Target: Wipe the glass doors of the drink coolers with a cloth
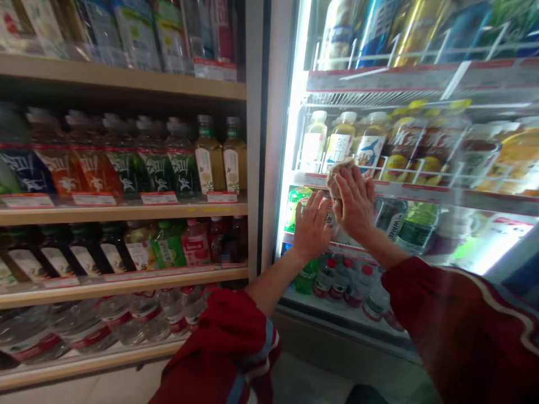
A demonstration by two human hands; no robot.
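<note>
My right hand [356,205] presses a crumpled beige cloth [342,166] against the glass door of a lit drinks fridge. The fingers lie over the cloth, which sticks out past the fingertips at the upper left. Lower and to the left, my left hand [312,227] rests against or just before the same glass, fingers spread and nothing in them. Behind the glass, a tea bottle with a blue fish on its label [369,148] stands near the cloth. A green bottle [298,205] shows left of my left hand.
Left of the fridge, wooden shelves [126,212] carry rows of bottles with price tags. A grey upright frame [256,140] divides shelves and fridge. Small red-capped bottles [326,278] stand on the fridge's lowest level. The tiled floor [122,387] shows below.
</note>
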